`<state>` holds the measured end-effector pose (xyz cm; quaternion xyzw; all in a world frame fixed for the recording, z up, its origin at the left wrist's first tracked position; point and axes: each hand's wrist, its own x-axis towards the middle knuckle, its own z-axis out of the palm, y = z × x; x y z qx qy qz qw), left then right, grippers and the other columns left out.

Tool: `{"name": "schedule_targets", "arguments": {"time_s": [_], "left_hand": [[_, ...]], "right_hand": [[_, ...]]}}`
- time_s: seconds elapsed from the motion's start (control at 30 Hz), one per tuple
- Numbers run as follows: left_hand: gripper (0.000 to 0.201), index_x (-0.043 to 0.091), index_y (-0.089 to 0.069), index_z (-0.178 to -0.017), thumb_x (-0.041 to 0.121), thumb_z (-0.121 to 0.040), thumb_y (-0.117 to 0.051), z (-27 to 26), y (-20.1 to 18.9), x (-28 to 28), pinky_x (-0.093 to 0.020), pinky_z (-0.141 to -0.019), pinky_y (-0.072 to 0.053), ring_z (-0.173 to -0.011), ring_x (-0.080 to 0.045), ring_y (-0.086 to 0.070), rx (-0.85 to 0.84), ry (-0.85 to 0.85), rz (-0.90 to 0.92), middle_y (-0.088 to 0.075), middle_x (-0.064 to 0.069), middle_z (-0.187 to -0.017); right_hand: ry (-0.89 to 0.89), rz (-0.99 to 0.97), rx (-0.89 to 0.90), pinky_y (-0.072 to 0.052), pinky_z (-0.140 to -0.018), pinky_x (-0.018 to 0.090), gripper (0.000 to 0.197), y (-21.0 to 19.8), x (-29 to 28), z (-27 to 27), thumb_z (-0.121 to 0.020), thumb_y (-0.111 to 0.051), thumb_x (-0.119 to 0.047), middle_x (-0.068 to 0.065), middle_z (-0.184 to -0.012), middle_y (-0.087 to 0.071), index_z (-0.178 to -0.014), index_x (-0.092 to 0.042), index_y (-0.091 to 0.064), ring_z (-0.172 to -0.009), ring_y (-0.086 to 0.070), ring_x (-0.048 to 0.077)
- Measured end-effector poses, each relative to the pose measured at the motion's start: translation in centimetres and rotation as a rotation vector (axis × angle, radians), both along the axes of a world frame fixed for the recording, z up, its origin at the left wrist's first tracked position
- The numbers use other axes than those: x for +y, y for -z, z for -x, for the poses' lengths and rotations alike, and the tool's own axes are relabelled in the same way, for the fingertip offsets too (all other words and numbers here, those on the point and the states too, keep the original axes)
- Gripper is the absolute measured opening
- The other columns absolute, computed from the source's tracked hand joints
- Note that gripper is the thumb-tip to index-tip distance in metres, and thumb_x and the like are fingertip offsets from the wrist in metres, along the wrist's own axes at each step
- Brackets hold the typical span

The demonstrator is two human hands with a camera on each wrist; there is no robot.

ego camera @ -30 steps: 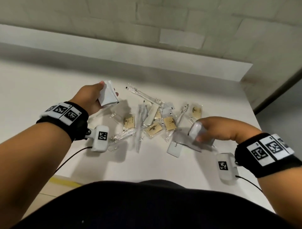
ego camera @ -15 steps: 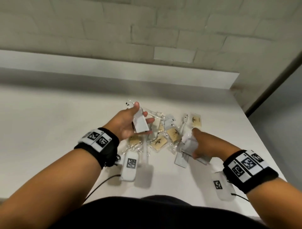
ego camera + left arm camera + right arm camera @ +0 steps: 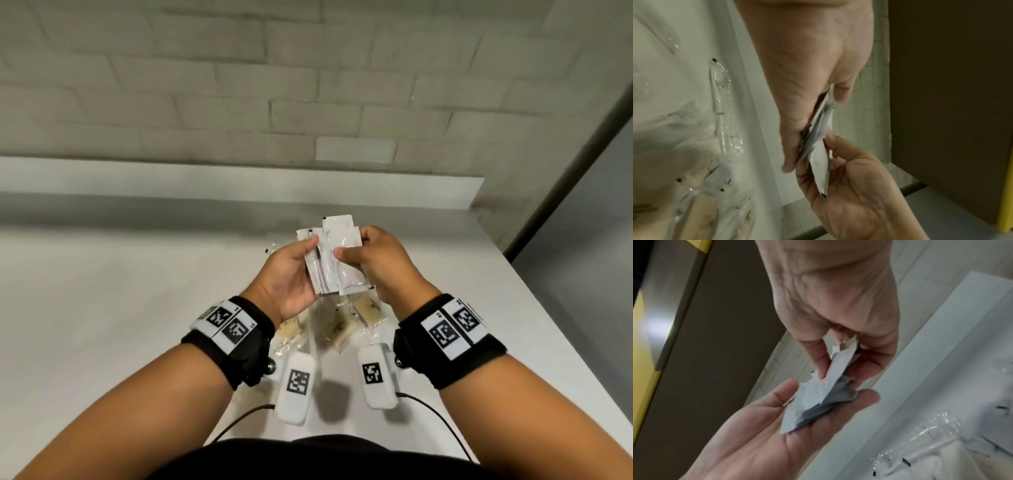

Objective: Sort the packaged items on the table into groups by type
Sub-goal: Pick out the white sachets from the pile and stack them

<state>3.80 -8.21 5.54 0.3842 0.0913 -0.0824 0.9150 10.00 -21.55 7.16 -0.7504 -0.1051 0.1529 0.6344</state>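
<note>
A fanned stack of white sachets point(image 3: 337, 257) is held above the table between both hands. My left hand point(image 3: 308, 260) lies palm up under the stack, with its thumb pressing on the left side. My right hand point(image 3: 349, 246) pinches the front sachets from the right, thumb on top. In the left wrist view the stack point(image 3: 818, 126) shows edge-on between thumb and fingers. In the right wrist view the sachets point(image 3: 818, 407) rest on the left fingers. Below the hands, tan packets in clear wrap point(image 3: 368, 308) lie in a pile, partly hidden by the wrists.
The white table point(image 3: 102, 291) has bare surface to the left. Its right edge point(image 3: 548, 308) runs close to my right arm. A raised ledge point(image 3: 205, 178) and a brick wall close off the back. Clear-wrapped long items point(image 3: 721, 105) lie near the far side of the pile.
Both hands have risen off the pile and come together at the centre. The right hand's sachets now overlap the left hand's stack. The head view has tilted up.
</note>
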Motion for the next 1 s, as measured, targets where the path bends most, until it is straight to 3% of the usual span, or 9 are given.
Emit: {"name": "schedule_targets", "arguments": {"time_s": [0.1, 0.27, 0.37, 0.43, 0.57, 0.7, 0.83, 0.93, 1.0], "left_hand": [[0.044, 0.002, -0.048, -0.136, 0.027, -0.102, -0.035, 0.2, 0.6, 0.4, -0.042, -0.081, -0.058, -0.1, -0.031, -0.068, -0.007, -0.027, -0.038, -0.066, -0.019, -0.118], [0.051, 0.011, -0.057, -0.127, 0.046, -0.094, -0.04, 0.4, 0.7, 1.4, -0.049, -0.085, -0.053, -0.095, -0.03, -0.069, -0.041, 0.014, -0.082, -0.07, -0.014, -0.109], [0.035, 0.005, -0.059, -0.12, 0.023, -0.09, -0.054, 0.7, 0.8, 1.9, -0.052, -0.089, -0.05, -0.093, -0.03, -0.069, -0.095, 0.071, -0.101, -0.07, -0.013, -0.099], [0.036, 0.002, -0.056, -0.125, 0.007, -0.089, -0.055, 1.0, 1.1, 2.4, -0.05, -0.086, -0.055, -0.095, -0.031, -0.068, -0.093, 0.046, -0.094, -0.068, -0.016, -0.105], [0.038, 0.0, -0.056, -0.127, 0.004, -0.089, -0.057, 1.8, 1.6, 3.5, -0.049, -0.084, -0.056, -0.095, -0.035, -0.068, -0.041, -0.005, -0.145, -0.065, -0.022, -0.113], [0.041, 0.001, -0.054, -0.129, 0.02, -0.093, -0.055, 2.0, 1.7, 4.5, -0.045, -0.08, -0.057, -0.092, -0.034, -0.069, -0.009, -0.064, -0.176, -0.066, -0.021, -0.115], [0.05, 0.007, -0.055, -0.129, 0.041, -0.095, -0.045, 1.5, 1.2, 4.9, -0.04, -0.08, -0.058, -0.099, -0.031, -0.067, 0.01, -0.09, -0.197, -0.065, -0.019, -0.121], [0.047, 0.009, -0.058, -0.126, 0.043, -0.096, -0.045, 1.4, 1.4, 4.9, -0.042, -0.085, -0.057, -0.105, -0.032, -0.066, 0.033, -0.096, -0.194, -0.065, -0.018, -0.121], [0.043, 0.012, -0.062, -0.12, 0.044, -0.096, -0.045, 1.5, 1.6, 4.9, -0.045, -0.087, -0.055, -0.104, -0.032, -0.067, 0.05, -0.084, -0.178, -0.068, -0.016, -0.117]], "right_hand": [[0.056, -0.041, 0.002, -0.053, -0.089, 0.055, 0.024, 0.4, 0.1, -0.1, -0.074, -0.076, -0.006, 0.023, -0.097, -0.071, -0.092, 0.002, -0.063, -0.092, -0.07, 0.038], [0.127, -0.056, -0.087, -0.057, -0.081, 0.051, 0.029, 0.5, 2.1, 0.5, -0.068, -0.082, -0.016, 0.016, -0.084, -0.068, -0.078, -0.014, -0.055, -0.078, -0.068, 0.031], [0.142, -0.018, -0.14, -0.051, -0.062, 0.037, 0.039, 0.9, 3.2, 1.0, -0.07, -0.083, -0.022, 0.006, -0.066, -0.055, -0.067, -0.018, -0.044, -0.061, -0.057, 0.02], [0.113, 0.015, -0.151, -0.045, -0.059, 0.031, 0.041, 1.0, 3.5, 0.8, -0.069, -0.083, -0.025, -0.001, -0.062, -0.049, -0.064, -0.019, -0.043, -0.059, -0.049, 0.016], [0.084, 0.127, -0.175, -0.047, -0.063, 0.029, 0.031, 0.8, 3.1, 0.2, -0.075, -0.079, -0.025, 0.001, -0.072, -0.061, -0.072, -0.017, -0.049, -0.064, -0.058, 0.018], [0.077, -0.146, -0.006, -0.055, -0.077, 0.039, 0.013, 0.1, 2.9, -0.1, -0.081, -0.072, -0.009, 0.01, -0.09, -0.072, -0.089, -0.011, -0.063, -0.081, -0.069, 0.027], [-0.062, -0.272, 0.132, -0.058, -0.077, 0.038, 0.025, 0.6, 4.6, 1.6, -0.082, -0.068, 0.0, 0.015, -0.097, -0.073, -0.106, -0.005, -0.066, -0.082, -0.071, 0.027], [0.019, -0.251, 0.077, -0.055, -0.088, 0.044, 0.032, 2.2, 6.2, 2.9, -0.082, -0.069, -0.001, 0.013, -0.105, -0.071, -0.111, -0.013, -0.062, -0.095, -0.069, 0.029], [0.01, -0.226, 0.098, -0.055, -0.087, 0.046, 0.048, 3.0, 6.7, 3.4, -0.083, -0.07, -0.006, 0.008, -0.113, -0.069, -0.126, -0.02, -0.055, -0.104, -0.067, 0.028]]}}
